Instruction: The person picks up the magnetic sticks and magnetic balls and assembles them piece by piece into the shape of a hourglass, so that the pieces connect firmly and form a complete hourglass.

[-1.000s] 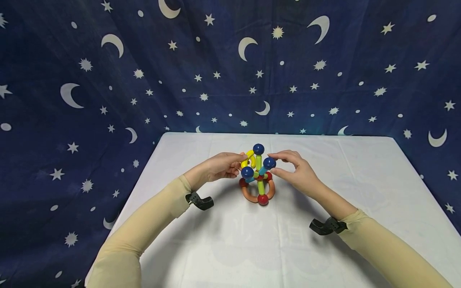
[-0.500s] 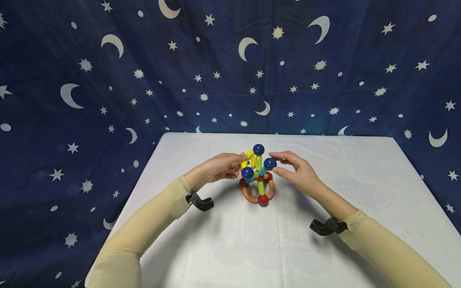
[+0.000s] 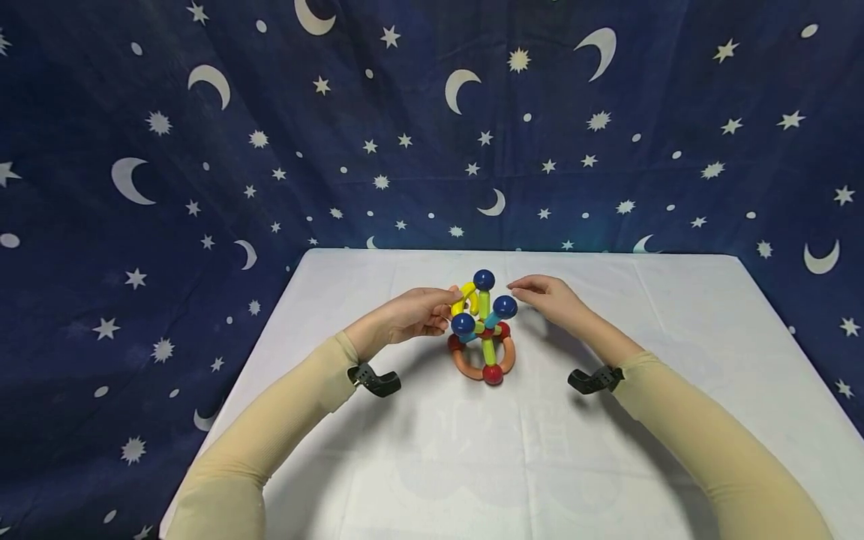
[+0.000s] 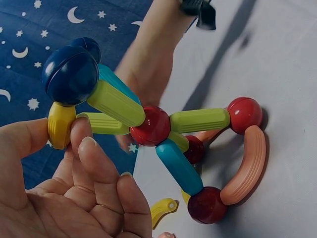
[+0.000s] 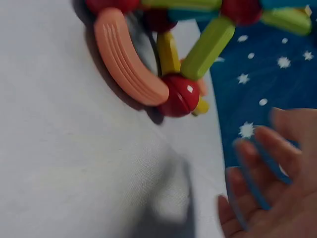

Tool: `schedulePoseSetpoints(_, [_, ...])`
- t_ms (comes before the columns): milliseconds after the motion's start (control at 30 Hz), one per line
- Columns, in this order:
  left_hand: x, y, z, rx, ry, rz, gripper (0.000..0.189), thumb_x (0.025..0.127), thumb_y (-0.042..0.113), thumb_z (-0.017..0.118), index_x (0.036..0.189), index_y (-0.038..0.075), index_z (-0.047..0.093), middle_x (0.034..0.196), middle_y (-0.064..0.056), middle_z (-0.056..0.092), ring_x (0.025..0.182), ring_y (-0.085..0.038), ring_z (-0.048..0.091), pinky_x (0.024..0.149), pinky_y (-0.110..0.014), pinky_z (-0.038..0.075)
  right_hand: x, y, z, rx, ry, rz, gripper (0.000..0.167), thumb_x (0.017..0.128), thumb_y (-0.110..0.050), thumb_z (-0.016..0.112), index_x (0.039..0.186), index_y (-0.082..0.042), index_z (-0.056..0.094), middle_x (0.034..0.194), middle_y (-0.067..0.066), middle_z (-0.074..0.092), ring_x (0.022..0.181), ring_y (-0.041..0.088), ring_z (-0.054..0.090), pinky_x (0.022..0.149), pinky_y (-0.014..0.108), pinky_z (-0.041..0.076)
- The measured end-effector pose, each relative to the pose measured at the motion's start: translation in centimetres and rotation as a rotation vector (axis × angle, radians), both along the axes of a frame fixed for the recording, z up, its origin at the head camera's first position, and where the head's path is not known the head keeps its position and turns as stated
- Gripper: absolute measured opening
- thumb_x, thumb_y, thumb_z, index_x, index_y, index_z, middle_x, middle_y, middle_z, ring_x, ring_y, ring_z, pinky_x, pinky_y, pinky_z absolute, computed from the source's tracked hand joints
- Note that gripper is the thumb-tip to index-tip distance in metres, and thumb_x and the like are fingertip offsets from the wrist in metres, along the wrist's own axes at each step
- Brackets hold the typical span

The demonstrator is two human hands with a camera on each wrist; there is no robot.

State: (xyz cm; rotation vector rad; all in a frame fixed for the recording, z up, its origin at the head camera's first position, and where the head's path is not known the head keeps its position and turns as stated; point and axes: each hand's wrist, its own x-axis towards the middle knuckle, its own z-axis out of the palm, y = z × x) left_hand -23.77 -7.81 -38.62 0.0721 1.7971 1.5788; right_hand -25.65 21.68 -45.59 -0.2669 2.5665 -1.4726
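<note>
A magnetic ball-and-rod model stands on the white table, with a red ball (image 4: 149,126) at its centre joining green and light-blue rods. Red balls and orange curved rods (image 3: 466,366) form its base. Blue balls (image 3: 505,307) cap its upper ends. My left hand (image 3: 413,313) pinches a yellow curved rod (image 4: 60,126) between thumb and forefinger; that rod meets a blue ball (image 4: 72,75). To the right of the model is my right hand (image 3: 550,300), apart from it. In the right wrist view, its blurred fingers (image 5: 260,171) are loosely bent with nothing between them.
The white-covered table (image 3: 472,465) ends at a dark blue cloth (image 3: 418,97) printed with moons and stars. Behind the model, a yellow curved piece (image 4: 163,210) shows near its base in the left wrist view.
My right hand has left the right blue ball and shifted up and slightly back, its fingers drawn closer together. The left hand and the model stay in place.
</note>
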Motion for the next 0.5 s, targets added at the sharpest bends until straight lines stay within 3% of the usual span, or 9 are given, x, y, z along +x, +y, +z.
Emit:
schedulePoseSetpoints(67, [0.0, 0.0, -0.1, 0.0, 0.0, -0.002, 0.031, 0.103, 0.034, 0.061, 0.116, 0.005, 0.061, 0.078, 0.0, 0.058, 0.069, -0.014, 0.056, 0.074, -0.029, 0.049, -1.3, -0.5, -0.6, 0.089, -0.067, 0.046, 0.041, 0.102, -0.033, 0.063, 0.132, -0.006, 0.067, 0.135, 0.015, 0.064, 0.126, 0.033, 0.055, 0.107, 0.053, 0.042])
schedulePoseSetpoints(200, [0.0, 0.1, -0.3, 0.0, -0.01, 0.0, 0.032, 0.103, 0.035, 0.061, 0.116, 0.006, 0.062, 0.079, 0.0, 0.059, 0.069, -0.014, 0.056, 0.073, -0.029, 0.049, -3.2, -1.8, -1.3, 0.163, -0.131, 0.092, 0.039, 0.1, -0.03, 0.065, 0.13, -0.005, 0.068, 0.131, 0.017, 0.064, 0.117, 0.032, 0.056, 0.102, 0.049, 0.045])
schedulePoseSetpoints(333, [0.0, 0.2, -0.1, -0.002, -0.006, -0.005, 0.035, 0.103, 0.036, 0.061, 0.119, 0.006, 0.061, 0.08, 0.0, 0.059, 0.07, -0.014, 0.056, 0.073, -0.029, 0.049, -4.4, -3.3, -1.3, 0.208, -0.13, 0.093, 0.036, 0.099, -0.027, 0.064, 0.122, 0.001, 0.067, 0.12, 0.018, 0.065, 0.104, 0.031, 0.056, 0.094, 0.045, 0.048])
schedulePoseSetpoints(500, [0.0, 0.0, 0.0, -0.011, -0.007, 0.002, 0.038, 0.102, 0.037, 0.061, 0.122, 0.004, 0.06, 0.08, 0.0, 0.057, 0.07, -0.014, 0.056, 0.073, -0.029, 0.049, -5.4, -4.9, -1.0, 0.343, -0.119, 0.099, 0.039, 0.097, -0.021, 0.06, 0.126, 0.004, 0.064, 0.12, 0.02, 0.066, 0.103, 0.033, 0.057, 0.101, 0.052, 0.045])
